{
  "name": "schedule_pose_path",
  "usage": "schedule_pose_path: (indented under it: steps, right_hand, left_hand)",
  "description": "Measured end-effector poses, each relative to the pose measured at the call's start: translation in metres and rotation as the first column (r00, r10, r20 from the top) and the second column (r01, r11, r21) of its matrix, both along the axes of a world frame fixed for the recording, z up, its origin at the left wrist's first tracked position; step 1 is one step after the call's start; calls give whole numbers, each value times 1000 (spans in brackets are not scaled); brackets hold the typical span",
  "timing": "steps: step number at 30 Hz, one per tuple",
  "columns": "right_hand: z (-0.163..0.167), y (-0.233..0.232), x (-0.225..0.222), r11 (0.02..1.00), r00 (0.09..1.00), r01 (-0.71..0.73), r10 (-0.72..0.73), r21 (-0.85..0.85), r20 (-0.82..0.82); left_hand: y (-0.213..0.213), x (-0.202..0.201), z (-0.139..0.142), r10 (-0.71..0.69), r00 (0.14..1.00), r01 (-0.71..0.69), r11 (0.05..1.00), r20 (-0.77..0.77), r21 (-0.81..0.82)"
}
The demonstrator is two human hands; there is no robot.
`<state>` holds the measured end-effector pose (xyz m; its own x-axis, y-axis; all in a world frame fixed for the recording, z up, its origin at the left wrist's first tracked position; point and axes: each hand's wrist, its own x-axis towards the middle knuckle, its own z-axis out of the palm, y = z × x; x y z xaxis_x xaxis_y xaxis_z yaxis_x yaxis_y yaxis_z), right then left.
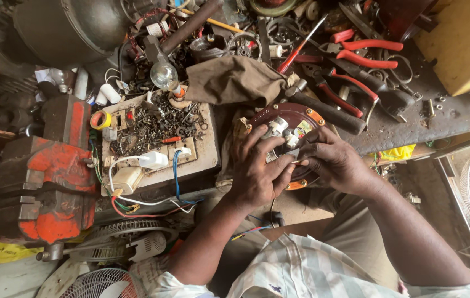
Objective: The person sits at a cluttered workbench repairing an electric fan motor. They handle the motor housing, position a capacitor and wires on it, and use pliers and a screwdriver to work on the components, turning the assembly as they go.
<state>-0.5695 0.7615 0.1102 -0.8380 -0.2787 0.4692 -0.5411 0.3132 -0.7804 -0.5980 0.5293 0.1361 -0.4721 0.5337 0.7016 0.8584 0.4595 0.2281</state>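
Cluttered workbench [411, 124] here, dark and greasy, packed edge to edge with tools and scrap. Biggest thing on it is the red bench vise [47, 176] bolted at the left edge, paint chipped all over. Next to that sits a pale switchboard [160, 143] with sockets, heaped with loose screws and washers, a white plug [152, 160] and wires hanging off its front edge. Behind it there's a crumpled brown cloth [235, 80] and a clear light bulb [164, 74]. Red-handled pliers [364, 52] lie toward the far right corner, beside a yellow box [466, 44]. Near the front edge, in the middle, is a round maroon motor part [284, 118] with orange tabs on its rim and white terminals inside. Both hands are on it: left hand [257, 171] has fingers spread over the lower side, thumb pressing in, and right hand [331, 160] has fingertips pinched together on some small piece at the center, too tiny to make out.
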Motion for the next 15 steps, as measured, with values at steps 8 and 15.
schedule_pose_path:
  steps: [8,15]
  right_hand:
    - [13,-3,0,976,994,103,-109,194,18]
    - [15,-2,-4,960,986,128,-149,247,70]
  left_hand:
    - [3,3,16,62,981,-48,996,182,-80]
    - [4,3,4,46,994,-43,999,96,-31]
